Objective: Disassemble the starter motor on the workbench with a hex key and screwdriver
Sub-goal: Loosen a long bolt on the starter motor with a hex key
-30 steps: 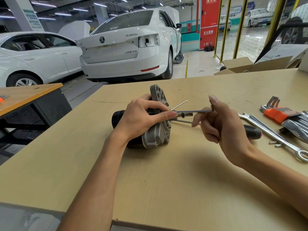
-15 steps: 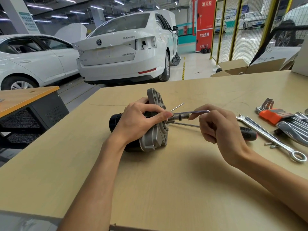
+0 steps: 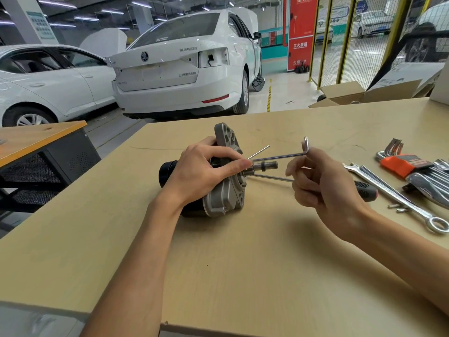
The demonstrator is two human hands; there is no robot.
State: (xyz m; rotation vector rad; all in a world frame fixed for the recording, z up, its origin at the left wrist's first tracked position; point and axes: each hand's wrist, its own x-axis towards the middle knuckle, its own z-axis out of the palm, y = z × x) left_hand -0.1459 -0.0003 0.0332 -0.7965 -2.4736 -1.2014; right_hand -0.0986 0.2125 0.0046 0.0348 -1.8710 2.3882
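One starter motor [image 3: 224,188] lies gripped by the left hand [image 3: 204,173]; the right hand [image 3: 323,188] pinches one hex key [image 3: 281,155]; one screwdriver [image 3: 364,189] lies behind.

We see a matt wooden desk [image 3: 243,263], a dull cast-metal starter motor [image 3: 224,190], a shiny steel hex key [image 3: 279,156] and glossy wrenches [image 3: 393,193].
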